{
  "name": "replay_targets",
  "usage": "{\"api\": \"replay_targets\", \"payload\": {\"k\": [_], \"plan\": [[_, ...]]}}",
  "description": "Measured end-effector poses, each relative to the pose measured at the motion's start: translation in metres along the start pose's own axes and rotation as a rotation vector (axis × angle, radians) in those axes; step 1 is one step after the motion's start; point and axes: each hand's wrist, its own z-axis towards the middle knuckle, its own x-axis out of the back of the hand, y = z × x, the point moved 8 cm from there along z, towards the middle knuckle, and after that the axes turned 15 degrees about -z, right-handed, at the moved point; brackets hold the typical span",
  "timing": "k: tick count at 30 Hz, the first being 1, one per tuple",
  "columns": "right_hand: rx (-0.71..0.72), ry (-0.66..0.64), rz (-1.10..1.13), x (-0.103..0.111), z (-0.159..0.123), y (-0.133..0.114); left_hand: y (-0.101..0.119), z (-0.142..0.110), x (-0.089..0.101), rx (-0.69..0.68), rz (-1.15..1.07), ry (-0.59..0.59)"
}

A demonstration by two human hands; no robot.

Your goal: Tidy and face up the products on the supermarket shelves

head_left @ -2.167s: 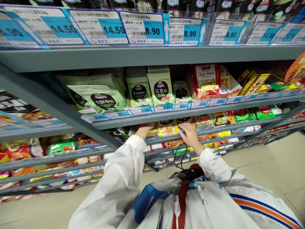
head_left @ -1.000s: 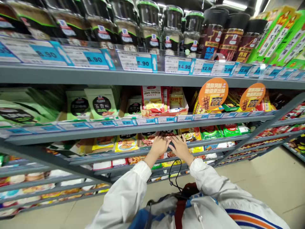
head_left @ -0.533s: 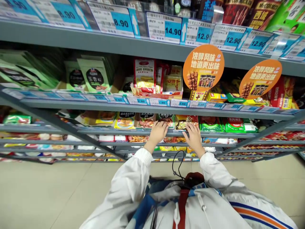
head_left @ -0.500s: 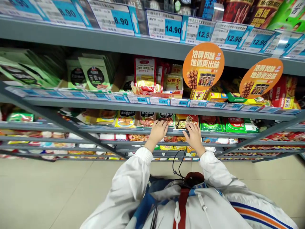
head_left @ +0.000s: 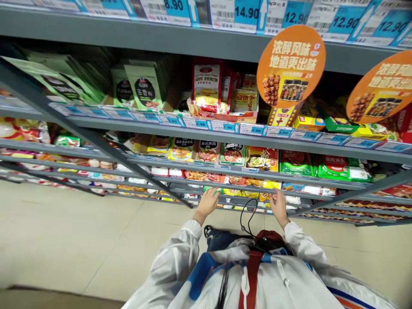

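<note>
My left hand (head_left: 208, 202) hangs in front of the lower shelves, its fingers loosely stretched and nothing in it. To the right, my right hand (head_left: 278, 204) is lifted beside the same shelves, also without anything in it, fingers slightly bent and apart. Above the hands stands a row of seasoning packets: a black-topped packet (head_left: 232, 153), a red and yellow packet (head_left: 262, 159) and a green packet (head_left: 296, 163). Both hands appear clear of these packets. Whether the fingertips touch the lower shelf edges, I cannot tell.
Green spice pouches (head_left: 143, 88) and a red baking powder packet (head_left: 206, 88) stand on the shelf above. A round orange sign (head_left: 291, 66) juts out at its front. A slanted grey shelf upright (head_left: 93, 139) runs at left. Pale floor tiles (head_left: 106, 240) lie below.
Both hands have drawn back and down from the packet row's shelf edge and moved farther apart. The camera view has shifted, with the shelves appearing larger.
</note>
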Motion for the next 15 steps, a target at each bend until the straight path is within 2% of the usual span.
{"api": "replay_targets", "payload": {"k": [2,3,6,11,15], "plan": [[0.078,-0.133,0.023,-0.033,-0.009,0.001,-0.02,-0.012,-0.007,0.077,-0.001,0.019],[0.073,-0.142,0.02,-0.042,-0.008,0.001,-0.03,-0.017,-0.008,0.114,-0.004,0.033],[-0.135,-0.118,-0.03,-0.059,0.007,0.006,-0.056,-0.026,-0.006,0.201,-0.026,0.088],[-0.532,-0.203,-0.134,-0.094,0.031,0.019,-0.101,-0.044,0.0,0.309,-0.077,0.157],[-0.696,-0.257,-0.194,-0.107,0.041,0.026,-0.151,-0.078,0.004,0.384,-0.107,0.134]]}}
